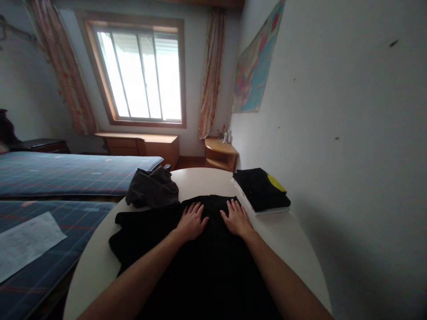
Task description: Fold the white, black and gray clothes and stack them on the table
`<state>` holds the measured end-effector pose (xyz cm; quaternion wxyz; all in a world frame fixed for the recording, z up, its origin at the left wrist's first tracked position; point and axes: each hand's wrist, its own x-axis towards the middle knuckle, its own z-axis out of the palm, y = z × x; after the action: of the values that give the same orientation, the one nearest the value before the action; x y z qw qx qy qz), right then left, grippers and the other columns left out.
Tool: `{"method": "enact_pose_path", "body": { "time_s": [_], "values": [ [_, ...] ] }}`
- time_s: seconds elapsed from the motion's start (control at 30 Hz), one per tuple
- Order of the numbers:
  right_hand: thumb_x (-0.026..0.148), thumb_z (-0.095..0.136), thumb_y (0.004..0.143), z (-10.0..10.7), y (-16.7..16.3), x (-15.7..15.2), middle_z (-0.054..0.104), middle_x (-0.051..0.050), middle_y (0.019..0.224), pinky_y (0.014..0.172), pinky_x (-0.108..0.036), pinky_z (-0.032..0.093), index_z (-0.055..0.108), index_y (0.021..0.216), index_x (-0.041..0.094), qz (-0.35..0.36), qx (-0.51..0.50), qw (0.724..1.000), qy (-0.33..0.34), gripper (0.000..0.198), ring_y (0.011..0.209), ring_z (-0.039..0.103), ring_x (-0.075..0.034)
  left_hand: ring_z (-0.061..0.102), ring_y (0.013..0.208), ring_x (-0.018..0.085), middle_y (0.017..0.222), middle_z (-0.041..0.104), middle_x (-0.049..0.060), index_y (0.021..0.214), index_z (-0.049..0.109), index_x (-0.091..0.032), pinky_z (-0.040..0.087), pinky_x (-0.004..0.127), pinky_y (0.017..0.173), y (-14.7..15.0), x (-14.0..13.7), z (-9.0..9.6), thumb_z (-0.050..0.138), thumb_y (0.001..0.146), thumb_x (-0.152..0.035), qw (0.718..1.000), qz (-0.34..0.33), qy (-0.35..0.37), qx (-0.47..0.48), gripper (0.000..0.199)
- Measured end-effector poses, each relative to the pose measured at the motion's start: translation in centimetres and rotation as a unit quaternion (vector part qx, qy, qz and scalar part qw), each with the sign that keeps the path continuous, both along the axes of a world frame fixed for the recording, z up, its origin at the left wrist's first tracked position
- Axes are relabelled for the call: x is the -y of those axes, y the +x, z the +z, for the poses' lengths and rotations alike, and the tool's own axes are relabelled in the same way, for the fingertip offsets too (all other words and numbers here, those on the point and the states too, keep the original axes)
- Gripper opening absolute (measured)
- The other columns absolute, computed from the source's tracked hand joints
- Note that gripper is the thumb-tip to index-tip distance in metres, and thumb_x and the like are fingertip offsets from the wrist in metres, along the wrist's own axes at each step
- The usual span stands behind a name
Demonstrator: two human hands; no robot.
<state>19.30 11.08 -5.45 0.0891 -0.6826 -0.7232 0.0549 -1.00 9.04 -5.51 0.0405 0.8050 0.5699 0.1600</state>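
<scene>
The near end of the black garment (207, 271) runs out of the frame at the bottom, and its cloth is so dark that folds and seams are hard to make out; what kind of garment it is cannot be told. It lies spread on the round white surface (292, 253), whose near edge is also cut off, and part of the cloth is hidden beneath the forearms. The left hand (192, 221) rests palm down near the garment's far edge, flat and open with its fingers slightly spread, gripping nothing that shows. The right hand (237, 218) lies likewise on the cloth by the far right corner, open, fingers a little apart and pointing away; the palms themselves are out of sight. Just beyond the garment's left part sits a crumpled dark grey cloth (151, 187), its shape unclear. To the right, near the wall, is a folded stack (258, 191), black with a yellow patch on top and white below. The printed sheet (28, 244) on the plaid mattress (90, 222) is cut off at left, its print unreadable.
</scene>
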Motion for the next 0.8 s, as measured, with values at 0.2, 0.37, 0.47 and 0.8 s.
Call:
{"method": "enact_pose_path", "body": {
  "time_s": [0.2, 0.37, 0.47, 0.8],
  "values": [
    [0.056, 0.032, 0.097, 0.2, 0.2, -0.6, 0.020, -0.016, 0.162, 0.121, -0.043, 0.008, 0.028, 0.155, 0.008, 0.011, -0.014, 1.000, 0.004, 0.075, 0.151, 0.014, -0.027, 0.051, 0.130, 0.022, 0.141, 0.056, 0.008, 0.137, 0.054, -0.022, 0.036, 0.040, 0.112, 1.3, -0.4, 1.0, 0.044, 0.087, -0.006, 0.993, -0.080, 0.075, 0.039, 0.054],
    [0.061, 0.032, 0.096, 0.1, 0.6, -0.3, 0.024, -0.014, 0.161, 0.121, -0.045, 0.009, 0.034, 0.153, 0.012, 0.054, -0.027, 0.998, 0.010, 0.075, 0.151, 0.016, -0.027, 0.053, 0.127, 0.022, 0.139, 0.059, 0.006, 0.137, 0.055, -0.024, 0.039, 0.039, 0.111, 0.5, 0.2, 1.0, 0.047, 0.088, -0.011, 0.988, -0.113, 0.071, 0.074, 0.052],
    [0.058, 0.034, 0.097, 0.4, 0.7, -0.3, 0.039, -0.012, 0.156, 0.120, -0.044, 0.016, 0.048, 0.145, 0.015, 0.061, -0.058, 0.996, 0.042, 0.067, 0.147, 0.028, -0.027, 0.052, 0.129, 0.026, 0.141, 0.057, 0.007, 0.139, 0.054, -0.026, 0.039, 0.044, 0.111, 0.2, 0.8, 0.9, 0.049, 0.094, -0.025, 0.989, -0.109, 0.072, 0.072, 0.046],
    [0.061, 0.041, 0.093, -0.1, 1.2, -0.7, 0.025, -0.015, 0.161, 0.120, -0.049, 0.011, 0.034, 0.153, 0.012, 0.031, -0.033, 0.999, 0.024, 0.078, 0.150, 0.017, -0.029, 0.041, 0.139, 0.034, 0.148, 0.050, 0.011, 0.131, 0.062, -0.024, 0.033, 0.051, 0.114, 0.7, 1.8, 0.9, 0.054, 0.093, -0.037, 0.992, -0.111, 0.037, 0.036, 0.041]
  ]
}}
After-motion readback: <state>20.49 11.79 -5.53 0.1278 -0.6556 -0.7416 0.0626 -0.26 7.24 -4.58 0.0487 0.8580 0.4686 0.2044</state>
